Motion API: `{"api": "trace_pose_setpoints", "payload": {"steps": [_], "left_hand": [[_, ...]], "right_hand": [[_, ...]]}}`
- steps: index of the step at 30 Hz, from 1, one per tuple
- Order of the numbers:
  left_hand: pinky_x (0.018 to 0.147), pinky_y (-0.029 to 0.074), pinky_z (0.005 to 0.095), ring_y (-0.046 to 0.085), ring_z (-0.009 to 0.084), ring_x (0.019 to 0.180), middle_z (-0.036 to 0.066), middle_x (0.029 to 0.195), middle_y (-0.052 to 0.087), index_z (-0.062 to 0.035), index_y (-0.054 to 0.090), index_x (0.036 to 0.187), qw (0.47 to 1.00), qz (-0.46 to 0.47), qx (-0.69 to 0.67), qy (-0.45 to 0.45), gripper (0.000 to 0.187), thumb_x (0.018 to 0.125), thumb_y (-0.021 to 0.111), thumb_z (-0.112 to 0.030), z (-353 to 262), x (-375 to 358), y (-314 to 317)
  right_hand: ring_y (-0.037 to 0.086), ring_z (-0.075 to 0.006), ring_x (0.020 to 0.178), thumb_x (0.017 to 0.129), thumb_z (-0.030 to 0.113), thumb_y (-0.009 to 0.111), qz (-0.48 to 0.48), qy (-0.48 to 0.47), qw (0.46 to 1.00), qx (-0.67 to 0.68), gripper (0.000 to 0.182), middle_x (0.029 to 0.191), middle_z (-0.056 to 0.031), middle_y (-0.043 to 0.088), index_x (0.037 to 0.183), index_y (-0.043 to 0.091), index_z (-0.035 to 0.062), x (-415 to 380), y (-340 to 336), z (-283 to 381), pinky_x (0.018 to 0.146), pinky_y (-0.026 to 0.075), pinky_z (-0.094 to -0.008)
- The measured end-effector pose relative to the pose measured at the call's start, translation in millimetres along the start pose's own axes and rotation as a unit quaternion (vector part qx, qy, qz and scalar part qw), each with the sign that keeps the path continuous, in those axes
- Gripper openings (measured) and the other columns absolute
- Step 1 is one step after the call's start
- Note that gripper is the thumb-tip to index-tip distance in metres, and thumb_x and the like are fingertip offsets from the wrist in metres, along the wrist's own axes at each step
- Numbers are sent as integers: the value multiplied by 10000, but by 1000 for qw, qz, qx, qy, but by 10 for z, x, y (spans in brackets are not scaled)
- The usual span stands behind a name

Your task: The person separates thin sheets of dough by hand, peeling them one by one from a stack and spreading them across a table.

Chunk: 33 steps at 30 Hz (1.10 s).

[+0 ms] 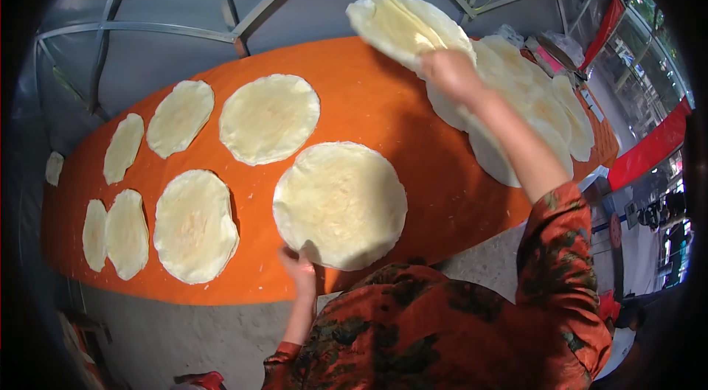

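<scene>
My right hand (451,74) is raised over the far side of the table, its fingers closed on the edge of a thin round flatbread (391,21). The sheet hangs in the air, slightly folded along its middle. Down at the near side, my left hand (298,270) touches or nearly touches the lower left rim of a large flatbread (341,202); its fingers look apart. Beneath and to the right of my right arm, many overlapping pale flatbreads (527,95) are spread on the table's right end.
The orange-covered table (258,242) carries several more flatbreads (270,119) in two rows toward the left. Plastic bags and a pink item (547,60) sit at the far right end. Metal frame bars (155,30) and grey sheeting stand close behind the table.
</scene>
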State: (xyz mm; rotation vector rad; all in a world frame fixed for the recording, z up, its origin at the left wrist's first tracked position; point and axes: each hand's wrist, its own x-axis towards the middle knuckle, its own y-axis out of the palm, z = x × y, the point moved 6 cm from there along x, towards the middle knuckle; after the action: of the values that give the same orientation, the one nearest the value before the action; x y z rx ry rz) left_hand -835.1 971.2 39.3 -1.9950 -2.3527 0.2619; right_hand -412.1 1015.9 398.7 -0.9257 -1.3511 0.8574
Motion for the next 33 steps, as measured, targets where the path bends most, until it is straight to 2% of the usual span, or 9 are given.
{"api": "trace_pose_setpoints", "payload": {"steps": [4, 7, 10, 12, 16, 22, 27, 29, 33], "left_hand": [[821, 484, 308, 595, 215, 949, 96, 953, 553, 16, 440, 1218, 993, 41, -18, 106, 384, 910, 618, -126, -423, -101, -8], [770, 522, 320, 610, 202, 866, 91, 956, 555, -23, 455, 1176, 897, 223, -269, -272, 368, 921, 625, -227, -255, -230, 536], [686, 537, 363, 625, 241, 856, 109, 968, 559, -81, 472, 1127, 869, 269, -237, -341, 353, 915, 613, -324, -13, -287, 842], [667, 538, 340, 611, 201, 795, 84, 947, 558, -78, 466, 1106, 871, 282, -228, -330, 352, 887, 662, -271, 58, -236, 991], [592, 504, 309, 576, 155, 708, 52, 856, 561, -75, 485, 1027, 953, 172, -46, -246, 313, 844, 715, -180, -37, -105, 1168], [579, 469, 284, 569, 138, 699, 54, 826, 606, -24, 575, 905, 972, 140, -31, -188, 180, 797, 715, -57, 389, 104, 1358], [595, 467, 272, 569, 135, 671, 44, 798, 612, -2, 595, 878, 979, 109, -22, -170, 102, 792, 647, 11, 283, 56, 1335], [560, 467, 279, 576, 138, 667, 46, 800, 615, -10, 592, 880, 978, 112, 0, -174, 106, 796, 657, -9, 314, 77, 1335], [573, 460, 265, 576, 131, 669, 42, 787, 609, -10, 599, 861, 976, 96, 9, -196, 79, 802, 646, 13, 217, 16, 1334]], "right_hand": [[612, -335, 789, 746, 77, 580, 27, 11, 1000, 1, 112, 827, -113, 628, 841, 638, 94, -1100, 1044, 490, 687, 480, -464], [619, -287, 878, 767, 172, 573, 139, -58, 988, 14, 126, 887, -101, 620, 853, 623, 95, -2169, 2215, 969, 713, 515, -425], [615, -281, 884, 769, 145, 551, 250, -77, 954, 148, 111, 848, -103, 613, 815, 634, 89, -2730, 2563, 1301, 670, 512, -415], [613, -282, 881, 735, 181, 579, 147, -118, 967, 170, 146, 858, -102, 618, 819, 631, 74, -2829, 2575, 1343, 706, 521, -404], [610, -292, 963, 855, 257, 597, 353, -89, 916, 166, 241, 1017, -109, 630, 940, 648, 38, -2574, 2289, 1319, 770, 517, -426], [474, -312, 1238, 900, 248, 551, 88, 31, 951, 295, 349, 1317, -118, 518, 1193, 584, 62, -2168, 2488, 783, 1002, 394, -457], [422, -307, 1279, 844, 57, 487, -55, 116, 979, 158, 380, 1355, -105, 487, 1217, 555, 35, -1630, 2748, -52, 1042, 345, -480], [483, -280, 1177, 814, 155, 612, 62, 266, 958, 88, 366, 1241, -88, 565, 1165, 592, 52, -1525, 3025, -482, 955, 380, -457], [558, -279, 1097, 799, 256, 653, 176, 257, 940, 136, 311, 1083, -108, 640, 1060, 658, 85, -1512, 3229, -870, 909, 410, -466]]}}
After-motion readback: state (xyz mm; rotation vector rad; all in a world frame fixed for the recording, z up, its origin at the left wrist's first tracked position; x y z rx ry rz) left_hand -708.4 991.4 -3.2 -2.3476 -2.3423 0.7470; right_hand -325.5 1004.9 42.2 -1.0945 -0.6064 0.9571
